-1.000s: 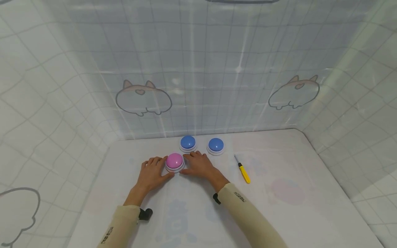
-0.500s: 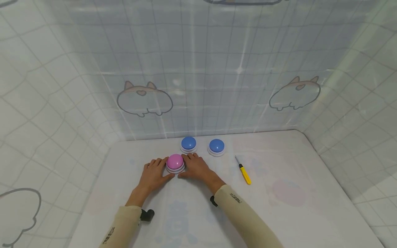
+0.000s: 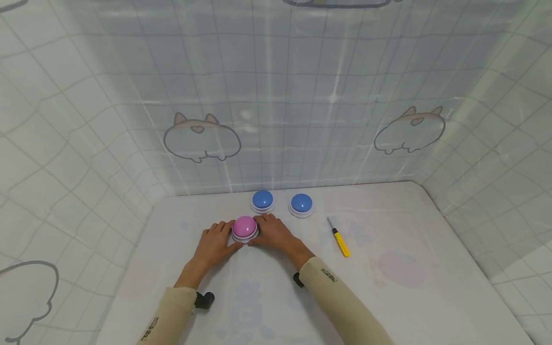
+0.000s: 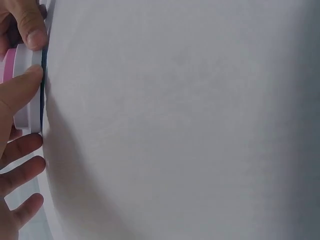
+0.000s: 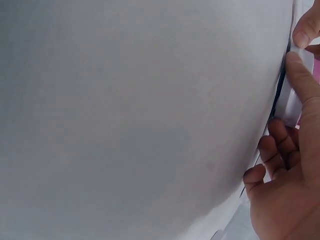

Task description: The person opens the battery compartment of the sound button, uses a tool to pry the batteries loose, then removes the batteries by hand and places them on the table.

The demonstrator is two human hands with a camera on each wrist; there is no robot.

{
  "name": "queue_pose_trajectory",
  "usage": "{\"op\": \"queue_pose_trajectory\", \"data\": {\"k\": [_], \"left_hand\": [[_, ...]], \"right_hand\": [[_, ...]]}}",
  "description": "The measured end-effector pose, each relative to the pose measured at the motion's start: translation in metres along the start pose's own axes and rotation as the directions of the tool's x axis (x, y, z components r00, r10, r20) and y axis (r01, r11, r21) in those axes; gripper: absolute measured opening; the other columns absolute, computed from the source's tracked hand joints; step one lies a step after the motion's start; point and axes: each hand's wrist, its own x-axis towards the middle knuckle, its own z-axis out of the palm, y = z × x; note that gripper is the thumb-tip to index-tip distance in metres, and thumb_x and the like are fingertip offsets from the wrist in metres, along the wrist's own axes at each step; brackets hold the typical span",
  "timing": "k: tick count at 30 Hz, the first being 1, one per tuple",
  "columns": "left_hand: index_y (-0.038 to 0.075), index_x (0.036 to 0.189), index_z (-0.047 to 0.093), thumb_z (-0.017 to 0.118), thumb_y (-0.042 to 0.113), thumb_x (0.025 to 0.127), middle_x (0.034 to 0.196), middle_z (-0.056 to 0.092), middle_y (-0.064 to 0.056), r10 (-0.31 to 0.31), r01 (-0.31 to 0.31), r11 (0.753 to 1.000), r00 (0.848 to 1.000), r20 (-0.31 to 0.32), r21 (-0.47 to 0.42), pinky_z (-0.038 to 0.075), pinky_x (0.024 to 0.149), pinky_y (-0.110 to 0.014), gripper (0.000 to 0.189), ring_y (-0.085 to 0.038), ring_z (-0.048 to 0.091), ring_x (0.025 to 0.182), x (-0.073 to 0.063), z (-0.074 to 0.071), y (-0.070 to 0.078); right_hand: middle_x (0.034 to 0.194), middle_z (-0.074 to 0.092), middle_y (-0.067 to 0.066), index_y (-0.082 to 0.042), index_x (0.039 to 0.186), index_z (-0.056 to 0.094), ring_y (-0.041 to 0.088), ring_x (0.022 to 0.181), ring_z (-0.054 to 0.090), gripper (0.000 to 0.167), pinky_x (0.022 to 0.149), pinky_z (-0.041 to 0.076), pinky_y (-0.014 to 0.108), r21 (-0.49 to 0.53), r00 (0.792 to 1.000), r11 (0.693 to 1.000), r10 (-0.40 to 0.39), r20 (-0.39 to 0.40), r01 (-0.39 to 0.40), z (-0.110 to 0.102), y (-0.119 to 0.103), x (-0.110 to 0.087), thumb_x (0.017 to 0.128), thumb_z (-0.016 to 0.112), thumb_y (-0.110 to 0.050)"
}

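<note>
A pink push button [image 3: 244,226] with a white round base sits on the table between both hands. My left hand [image 3: 213,244] holds the base from the left, thumb at the front edge and fingers along the side. From the right, my right hand [image 3: 276,233] grips the same base, its thumb also at the front. In the left wrist view, the two thumbs press the rim of the white base [image 4: 22,112]. Right behind the pink one stands a blue push button [image 3: 262,199]. Another blue push button [image 3: 301,203] is to its right, untouched.
A screwdriver [image 3: 339,239] with a yellow handle lies to the right of the right hand, tip pointing away. The pale table [image 3: 388,306] is bounded by a gridded back wall [image 3: 297,143] and similar side walls.
My right hand has drawn in slightly to the left, its thumb coming against the pink push button's base. The button has shifted very slightly toward me. The blue buttons and screwdriver stay put.
</note>
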Motion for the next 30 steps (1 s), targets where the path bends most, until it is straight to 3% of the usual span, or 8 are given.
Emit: {"op": "queue_pose_trajectory", "data": {"k": [8,13,20,30], "left_hand": [[0.005,0.146,0.049,0.075,0.049,0.087,0.128,0.061,-0.016,0.006,-0.005,0.999,1.0,0.028,-0.044,0.042,0.096,-0.062,0.078,-0.037,0.054,0.121,0.001,0.003,0.001],[0.003,0.145,0.048,0.074,0.045,0.09,0.128,0.061,-0.015,-0.004,0.009,0.987,1.0,0.027,-0.161,0.041,0.099,-0.06,0.074,-0.034,0.054,0.121,0.0,0.003,0.004],[0.004,0.145,0.048,0.072,0.045,0.092,0.128,0.06,-0.012,-0.003,0.002,0.955,1.0,-0.005,-0.298,0.039,0.102,-0.059,0.071,-0.032,0.054,0.121,0.001,0.002,0.012],[0.006,0.144,0.05,0.069,0.041,0.095,0.129,0.058,-0.014,-0.037,0.023,0.917,0.999,-0.027,-0.398,0.039,0.102,-0.057,0.063,-0.031,0.055,0.119,0.004,0.003,0.024]], "right_hand": [[0.138,0.058,-0.002,-0.016,0.144,0.052,0.016,0.129,0.05,0.082,0.111,0.038,0.039,0.168,0.999,0.985,-0.04,0.004,0.039,-0.003,0.012,-0.005,0.078,0.083,-0.053],[0.129,0.061,-0.003,-0.016,0.141,0.054,0.012,0.117,0.055,0.078,0.101,0.045,0.031,0.257,0.999,0.965,-0.041,-0.019,0.044,-0.008,0.016,-0.011,0.078,0.084,-0.051],[0.099,0.057,-0.005,-0.018,0.133,0.058,0.011,0.092,0.052,0.074,0.077,0.046,0.027,0.379,0.997,0.925,0.003,-0.077,0.026,-0.016,0.022,-0.023,0.076,0.083,-0.057],[0.098,0.06,-0.005,-0.013,0.133,0.06,0.012,0.09,0.053,0.086,0.075,0.047,0.026,0.43,0.989,0.9,0.122,-0.085,-0.074,-0.018,0.028,-0.033,0.071,0.08,-0.069]]}}
